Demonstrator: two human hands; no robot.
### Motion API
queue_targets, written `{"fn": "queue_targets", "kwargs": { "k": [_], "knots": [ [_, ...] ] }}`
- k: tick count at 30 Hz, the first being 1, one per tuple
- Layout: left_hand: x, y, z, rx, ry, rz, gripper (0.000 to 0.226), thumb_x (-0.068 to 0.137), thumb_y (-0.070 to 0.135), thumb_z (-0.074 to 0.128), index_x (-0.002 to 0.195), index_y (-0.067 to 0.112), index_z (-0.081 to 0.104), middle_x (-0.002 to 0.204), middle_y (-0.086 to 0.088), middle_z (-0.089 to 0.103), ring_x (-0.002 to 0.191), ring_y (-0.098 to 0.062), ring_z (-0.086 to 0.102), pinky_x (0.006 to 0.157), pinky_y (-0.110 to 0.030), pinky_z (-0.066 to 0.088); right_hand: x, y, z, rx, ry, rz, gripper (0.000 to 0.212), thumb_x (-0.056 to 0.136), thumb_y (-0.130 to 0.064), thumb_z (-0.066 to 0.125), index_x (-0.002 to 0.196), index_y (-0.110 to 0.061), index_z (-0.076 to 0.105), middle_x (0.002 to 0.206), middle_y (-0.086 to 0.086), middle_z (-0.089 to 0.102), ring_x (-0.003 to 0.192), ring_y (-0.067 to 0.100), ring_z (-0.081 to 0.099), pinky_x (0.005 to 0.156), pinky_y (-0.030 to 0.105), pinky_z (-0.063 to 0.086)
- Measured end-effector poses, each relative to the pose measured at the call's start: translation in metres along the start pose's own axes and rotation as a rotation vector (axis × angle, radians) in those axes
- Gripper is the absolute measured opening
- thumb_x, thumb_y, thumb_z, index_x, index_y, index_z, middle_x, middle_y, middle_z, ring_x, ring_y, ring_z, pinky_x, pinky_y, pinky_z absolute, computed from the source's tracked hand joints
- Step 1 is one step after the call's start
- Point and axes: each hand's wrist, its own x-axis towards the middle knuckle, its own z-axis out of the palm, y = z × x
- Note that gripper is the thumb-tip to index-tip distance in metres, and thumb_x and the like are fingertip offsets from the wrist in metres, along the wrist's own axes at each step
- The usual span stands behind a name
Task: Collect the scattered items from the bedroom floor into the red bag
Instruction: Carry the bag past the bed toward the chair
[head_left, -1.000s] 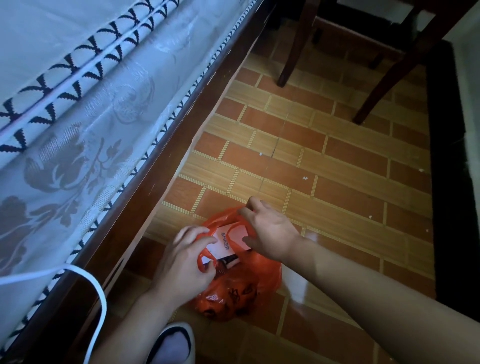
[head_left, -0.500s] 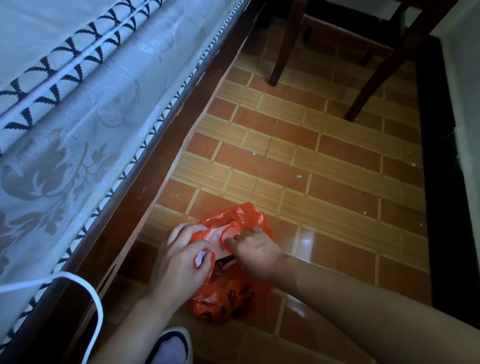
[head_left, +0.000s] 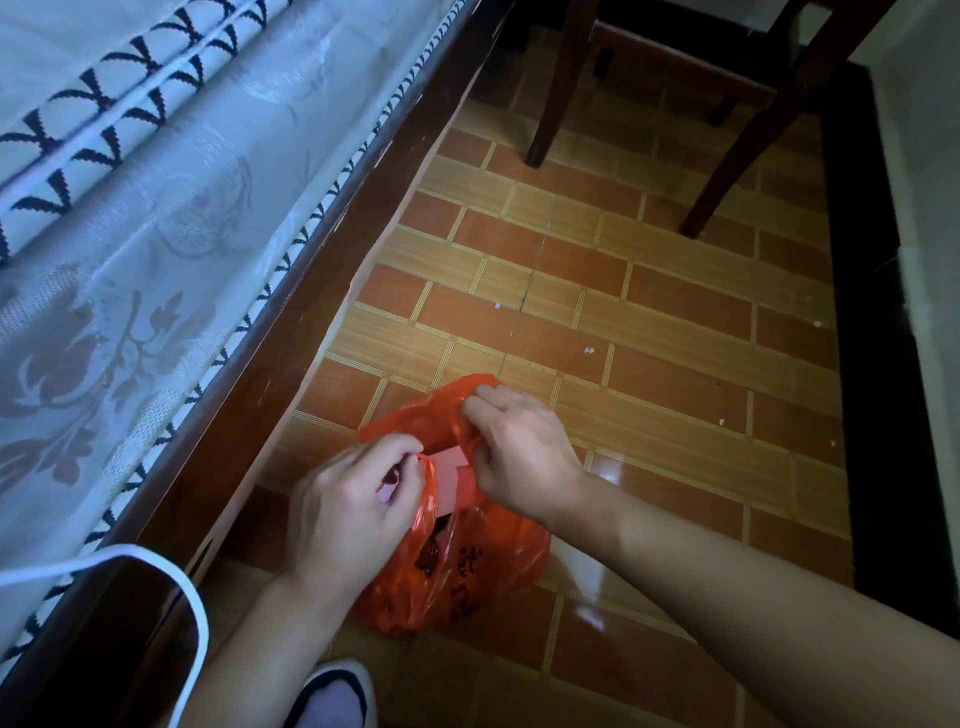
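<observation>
The red bag (head_left: 467, 577), thin plastic with dark print, sits on the tiled floor beside the bed frame. My left hand (head_left: 353, 504) pinches the bag's near-left rim. My right hand (head_left: 519, 452) grips the far-right rim and handle. Between the two hands the mouth of the bag is held apart, and a white box (head_left: 452, 462) shows inside, tinted pink by the plastic. Darker items lie lower in the bag, too dim to name.
A dark wooden bed frame (head_left: 311, 291) with a lace-covered mattress (head_left: 130, 234) runs along the left. A white cable (head_left: 171, 582) loops over the frame. Two chair legs (head_left: 556, 88) stand on the brick-pattern floor (head_left: 649, 322) ahead. A slipper (head_left: 337, 696) is below the bag.
Both hands have shifted from pushing the white box down to gripping the bag's rims. The box now sits deeper inside, and the view has tilted slightly.
</observation>
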Motion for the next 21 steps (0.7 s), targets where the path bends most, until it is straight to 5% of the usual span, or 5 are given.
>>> {"fn": "queue_targets", "kwargs": {
  "k": [5, 10, 13, 21],
  "knots": [
    [0.008, 0.018, 0.005, -0.117, -0.043, -0.068, 0.024, 0.093, 0.032, 0.071, 0.11, 0.016, 0.075, 0.1, 0.006, 0.075, 0.089, -0.012, 0.072, 0.073, -0.031, 0.063, -0.002, -0.002, -0.011, 0.144, 0.006, 0.133, 0.013, 0.068, -0.01, 0.05, 0.08, -0.015, 0.051, 0.075, -0.005, 0.055, 0.072, 0.024, 0.055, 0.061, 0.033, 0.044],
    [0.022, 0.036, 0.006, -0.075, -0.094, -0.124, 0.02, 0.082, 0.012, 0.081, 0.1, 0.016, 0.073, 0.089, 0.004, 0.071, 0.076, -0.016, 0.067, 0.066, -0.04, 0.06, 0.002, -0.01, -0.027, 0.243, 0.054, 0.428, 0.015, 0.076, -0.019, 0.059, 0.072, -0.018, 0.044, 0.058, -0.004, 0.047, 0.058, 0.022, 0.047, 0.056, 0.029, 0.029],
    [0.039, 0.055, -0.015, -0.065, -0.104, -0.134, 0.015, 0.087, 0.015, 0.074, 0.102, 0.014, 0.075, 0.093, 0.002, 0.073, 0.076, -0.018, 0.068, 0.068, -0.038, 0.061, 0.0, -0.018, -0.047, 0.413, 0.12, 0.597, 0.008, 0.079, -0.021, 0.062, 0.074, -0.017, 0.056, 0.06, -0.002, 0.059, 0.058, 0.019, 0.056, 0.053, 0.033, 0.04],
    [0.07, 0.124, -0.125, 0.024, -0.318, -0.19, 0.024, 0.084, 0.005, 0.076, 0.106, 0.015, 0.079, 0.095, 0.001, 0.072, 0.082, -0.019, 0.068, 0.074, -0.038, 0.06, -0.03, -0.078, -0.141, 1.013, 0.362, 0.988, 0.017, 0.076, 0.01, 0.064, 0.071, -0.006, 0.062, 0.065, -0.003, 0.058, 0.06, 0.005, 0.05, 0.061, 0.021, 0.041]
  ]
}}
